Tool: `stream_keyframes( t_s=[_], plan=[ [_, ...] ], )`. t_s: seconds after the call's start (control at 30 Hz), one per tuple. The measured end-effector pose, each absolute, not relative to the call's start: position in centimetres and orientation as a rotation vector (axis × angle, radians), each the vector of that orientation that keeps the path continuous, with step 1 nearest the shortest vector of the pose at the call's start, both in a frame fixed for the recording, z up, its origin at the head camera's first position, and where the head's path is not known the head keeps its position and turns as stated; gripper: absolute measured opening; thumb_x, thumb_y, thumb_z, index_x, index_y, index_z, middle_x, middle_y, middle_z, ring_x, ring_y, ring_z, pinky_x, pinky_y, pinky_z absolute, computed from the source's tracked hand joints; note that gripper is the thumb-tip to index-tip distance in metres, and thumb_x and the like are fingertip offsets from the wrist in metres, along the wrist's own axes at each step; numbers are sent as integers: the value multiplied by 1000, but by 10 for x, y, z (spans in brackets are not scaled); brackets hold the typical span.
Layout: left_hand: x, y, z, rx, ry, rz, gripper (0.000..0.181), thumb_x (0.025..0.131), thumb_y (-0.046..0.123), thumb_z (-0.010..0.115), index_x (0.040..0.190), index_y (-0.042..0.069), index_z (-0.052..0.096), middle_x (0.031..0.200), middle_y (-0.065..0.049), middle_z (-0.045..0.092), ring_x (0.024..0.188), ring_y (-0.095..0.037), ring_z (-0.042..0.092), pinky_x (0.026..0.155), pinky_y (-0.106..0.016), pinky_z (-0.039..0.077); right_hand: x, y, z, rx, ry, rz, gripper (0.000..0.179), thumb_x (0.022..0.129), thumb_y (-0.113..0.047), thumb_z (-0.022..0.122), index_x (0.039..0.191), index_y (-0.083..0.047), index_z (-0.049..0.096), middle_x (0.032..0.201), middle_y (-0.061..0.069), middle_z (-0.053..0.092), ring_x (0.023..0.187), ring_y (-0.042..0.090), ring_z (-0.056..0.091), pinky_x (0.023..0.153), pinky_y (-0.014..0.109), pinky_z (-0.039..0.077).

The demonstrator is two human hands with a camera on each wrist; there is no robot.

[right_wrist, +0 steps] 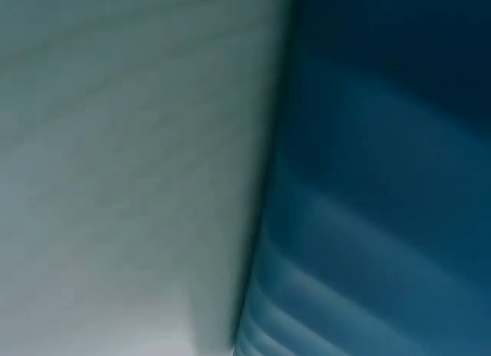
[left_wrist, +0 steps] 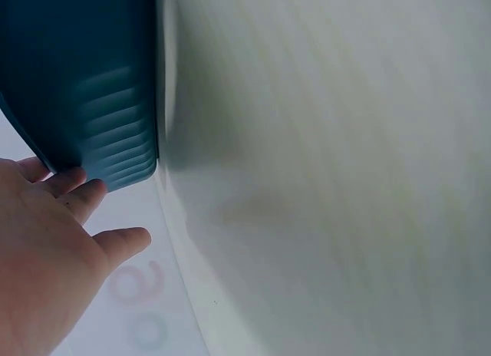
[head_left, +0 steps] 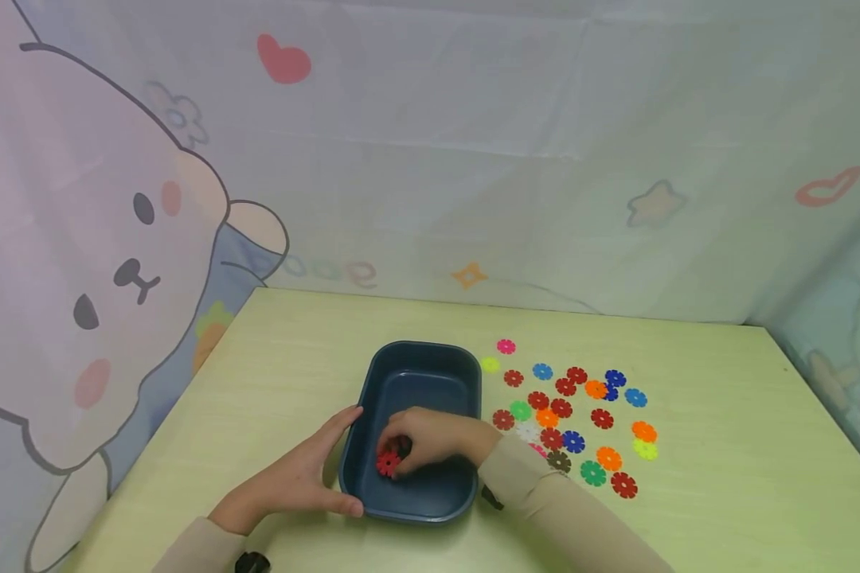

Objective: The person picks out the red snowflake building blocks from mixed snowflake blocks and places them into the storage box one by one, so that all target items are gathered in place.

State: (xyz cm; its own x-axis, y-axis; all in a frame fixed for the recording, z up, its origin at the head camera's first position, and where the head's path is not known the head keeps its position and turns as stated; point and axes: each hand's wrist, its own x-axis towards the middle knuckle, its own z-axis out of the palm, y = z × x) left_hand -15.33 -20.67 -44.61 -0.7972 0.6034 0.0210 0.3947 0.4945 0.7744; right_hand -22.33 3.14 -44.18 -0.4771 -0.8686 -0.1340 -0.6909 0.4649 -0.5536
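Observation:
A dark blue plastic bin [head_left: 423, 505] stands on the table. My right hand [head_left: 430, 436] reaches over its right side, curled fingers pinching a red notched plastic disc [head_left: 388, 464] low inside. Part of that disc is hidden by the fingers. My left hand [head_left: 297, 477] lies against the bin's left side, fingers spread, the fingertips at the rim and the thumb near the front left corner. In the left wrist view, fingers [left_wrist: 84, 199] meet the bin's ribbed outer wall [left_wrist: 115, 126]. The right wrist view shows the bin's wall [right_wrist: 368, 218] but no hand.
Several loose notched discs in mixed colours lie right of the bin, among them a green disc [head_left: 593, 473], an orange disc [head_left: 643, 431] and a pink disc [head_left: 506, 346]. Some overlap. A printed cloth [head_left: 430, 199] hangs behind the pale table [head_left: 745, 446].

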Motion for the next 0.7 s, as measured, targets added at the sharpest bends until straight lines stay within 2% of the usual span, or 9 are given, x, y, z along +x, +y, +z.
stream_keyframes(
  t_s=[0.7],
  plan=[
    [-153, -205, -445, 853, 2499, 1185, 117, 70, 42, 85, 155, 8, 12, 160, -14, 15, 143, -39, 22, 104, -64, 30, -222, 28, -448, -1382, 2270, -448, 34, 80, -29, 80, 112, -20, 73, 86, -11, 54, 78, 0, 48, 69, 12, 40]
  ],
)
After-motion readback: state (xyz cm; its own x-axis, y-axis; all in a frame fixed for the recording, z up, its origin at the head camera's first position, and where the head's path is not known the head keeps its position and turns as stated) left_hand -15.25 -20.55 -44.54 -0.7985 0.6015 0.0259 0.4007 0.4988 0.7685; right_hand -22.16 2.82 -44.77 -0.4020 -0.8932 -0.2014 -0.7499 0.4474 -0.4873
